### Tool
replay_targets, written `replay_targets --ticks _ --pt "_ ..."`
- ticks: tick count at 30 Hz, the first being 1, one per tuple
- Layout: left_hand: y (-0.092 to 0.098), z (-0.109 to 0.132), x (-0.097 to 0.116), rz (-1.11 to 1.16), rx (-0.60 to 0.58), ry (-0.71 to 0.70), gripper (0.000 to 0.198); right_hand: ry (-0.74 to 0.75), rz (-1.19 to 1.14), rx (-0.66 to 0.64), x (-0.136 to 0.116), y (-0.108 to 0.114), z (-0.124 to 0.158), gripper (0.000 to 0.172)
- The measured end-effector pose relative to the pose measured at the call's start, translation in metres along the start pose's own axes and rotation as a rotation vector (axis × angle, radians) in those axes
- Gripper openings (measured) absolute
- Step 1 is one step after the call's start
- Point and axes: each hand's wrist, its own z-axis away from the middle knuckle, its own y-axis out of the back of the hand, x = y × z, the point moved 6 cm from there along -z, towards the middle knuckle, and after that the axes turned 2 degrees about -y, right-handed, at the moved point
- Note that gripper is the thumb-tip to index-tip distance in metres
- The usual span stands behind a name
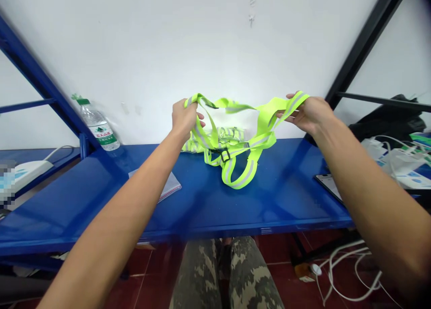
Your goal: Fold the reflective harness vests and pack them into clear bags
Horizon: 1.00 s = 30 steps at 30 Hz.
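A neon-yellow reflective harness (pixel 237 172) with grey stripes and a black buckle hangs in loops between my two hands. My left hand (pixel 186 118) is closed around one strap at the left. At the right, my right hand (pixel 308 113) has another strap draped over its fingers and gripped against the thumb side. The lower loops dangle just above or on the blue table (pixel 202 210); I cannot tell if they touch it. Behind the harness, against the wall, lie more folded neon-yellow straps (pixel 232 134) in clear plastic.
A water bottle (pixel 101 127) leans against the wall at the back left. Flat plastic bags (pixel 171 187) lie partly under my left forearm. A phone (pixel 328 183) rests by my right forearm. White cables (pixel 350 268) coil on the floor at right, beside a small bottle (pixel 306 271).
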Motion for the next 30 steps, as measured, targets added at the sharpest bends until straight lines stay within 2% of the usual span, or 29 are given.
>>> replay_targets --ticks 3,6,9,11,12,13,14,15,16,17,18,19,21,24,26,28,30 --pt "-0.001 0.000 0.003 0.117 -0.110 0.038 0.035 -0.313 -0.219 -0.119 0.011 -0.001 0.009 0.008" --pt "-0.013 0.011 0.019 0.195 -0.288 0.036 0.030 -0.270 -0.179 -0.259 0.008 -0.005 0.016 0.023" --pt "-0.032 0.027 0.038 0.244 -0.421 0.018 0.027 -0.209 0.166 -0.306 0.011 -0.010 0.021 0.052" --pt "-0.047 0.034 0.045 0.269 -0.454 0.004 0.029 -0.124 0.502 -0.238 0.009 -0.015 0.026 0.058" --pt "-0.054 0.036 0.047 0.277 -0.461 -0.003 0.030 -0.050 0.620 -0.199 0.004 -0.020 0.031 0.054" --pt "-0.061 0.037 0.048 0.280 -0.464 -0.010 0.032 0.045 0.682 -0.181 -0.002 -0.030 0.040 0.048" --pt "-0.067 0.039 0.049 0.281 -0.469 -0.016 0.033 0.129 0.671 -0.219 -0.006 -0.044 0.051 0.041" --pt "-0.073 0.040 0.050 0.282 -0.478 -0.022 0.034 0.166 0.604 -0.361 -0.004 -0.063 0.065 0.033" --pt "-0.078 0.042 0.052 0.283 -0.490 -0.029 0.034 0.185 0.527 -0.555 0.000 -0.085 0.082 0.028" --pt "-0.082 0.045 0.055 0.286 -0.503 -0.037 0.034 0.206 0.486 -0.715 0.006 -0.104 0.099 0.028" --pt "-0.084 0.049 0.059 0.285 -0.516 -0.042 0.033 0.246 0.499 -0.780 0.013 -0.118 0.111 0.032" --pt "-0.085 0.052 0.063 0.277 -0.524 -0.047 0.032 0.295 0.560 -0.772 0.020 -0.128 0.118 0.039" --pt "-0.080 0.055 0.068 0.242 -0.503 -0.056 0.031 0.329 0.679 -0.742 0.039 -0.140 0.124 0.042" --pt "-0.060 0.045 0.067 0.174 -0.390 -0.074 0.030 0.279 0.747 -0.794 0.061 -0.145 0.122 0.022" --pt "-0.040 0.032 0.054 0.126 -0.258 -0.064 0.031 0.254 0.735 -0.841 0.063 -0.141 0.118 0.020" --pt "-0.021 0.021 0.032 0.045 -0.069 0.007 0.033 0.233 0.678 -0.844 0.058 -0.134 0.115 0.019" --pt "-0.008 0.023 0.010 -0.084 0.104 0.102 0.037 0.197 0.585 -0.813 0.051 -0.127 0.113 0.019"
